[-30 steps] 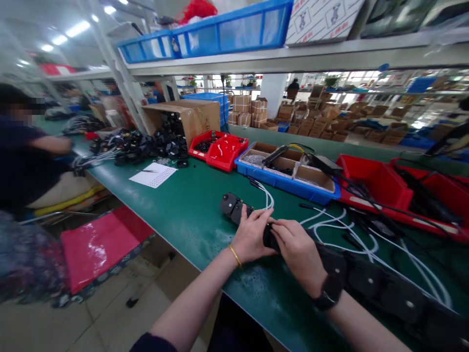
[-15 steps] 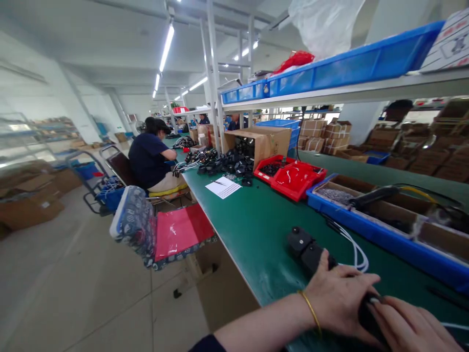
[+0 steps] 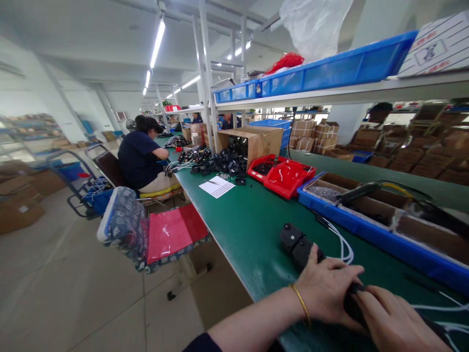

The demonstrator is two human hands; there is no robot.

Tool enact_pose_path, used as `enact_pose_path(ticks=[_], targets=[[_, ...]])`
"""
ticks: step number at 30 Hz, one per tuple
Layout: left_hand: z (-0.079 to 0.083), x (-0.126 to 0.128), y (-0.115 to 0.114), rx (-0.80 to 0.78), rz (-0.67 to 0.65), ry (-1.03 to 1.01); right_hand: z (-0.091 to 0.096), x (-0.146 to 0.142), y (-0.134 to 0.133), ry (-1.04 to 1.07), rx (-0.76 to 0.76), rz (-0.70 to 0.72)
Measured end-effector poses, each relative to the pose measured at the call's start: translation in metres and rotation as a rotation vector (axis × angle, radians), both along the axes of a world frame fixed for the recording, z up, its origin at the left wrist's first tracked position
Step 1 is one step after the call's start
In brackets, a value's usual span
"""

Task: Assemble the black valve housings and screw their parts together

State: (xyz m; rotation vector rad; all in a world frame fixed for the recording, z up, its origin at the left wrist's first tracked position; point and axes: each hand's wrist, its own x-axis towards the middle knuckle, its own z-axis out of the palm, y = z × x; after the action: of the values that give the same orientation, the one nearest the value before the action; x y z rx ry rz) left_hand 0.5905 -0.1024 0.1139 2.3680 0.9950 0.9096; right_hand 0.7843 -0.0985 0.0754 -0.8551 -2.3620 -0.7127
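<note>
Left hand laid palm-down over a black plastic part at the near right of the green tabletop, fingers curled around it. Right hand closed on the same part from the right, seemingly so that both hands could steady it against the surface. Grip firm on both sides, though most of the part hidden beneath the hands. Just beyond the left hand, a black hinged piece flat on the tabletop, touching or nearly touching the knuckles; impossible to tell whether joined to the held part. White wires looped beside it, kept within easy reach.

Farther right, a blue tray with cardboard dividers, probably for sorting small pieces, and a black tool resting across it. Red bins farther left, then a sheet of paper and a heap of black parts spilled from a tipped cardboard box. At the far left, a seated co-worker bent over the same tabletop. An empty padded chair pulled up near the edge.
</note>
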Motion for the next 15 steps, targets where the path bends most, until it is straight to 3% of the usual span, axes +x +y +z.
enact_pose_path(ticks=[6, 13, 15], targets=[[-0.004, 0.002, 0.001, 0.071, 0.041, 0.032, 0.039, -0.02, -0.026, 0.054, 0.0, -0.041], [-0.017, 0.009, 0.003, 0.226, 0.066, 0.226, 0.028, -0.024, -0.056, 0.047, -0.134, -0.217], [-0.019, 0.013, 0.006, 0.279, 0.07, 0.28, 0.033, -0.017, -0.061, 0.067, -0.18, -0.245]])
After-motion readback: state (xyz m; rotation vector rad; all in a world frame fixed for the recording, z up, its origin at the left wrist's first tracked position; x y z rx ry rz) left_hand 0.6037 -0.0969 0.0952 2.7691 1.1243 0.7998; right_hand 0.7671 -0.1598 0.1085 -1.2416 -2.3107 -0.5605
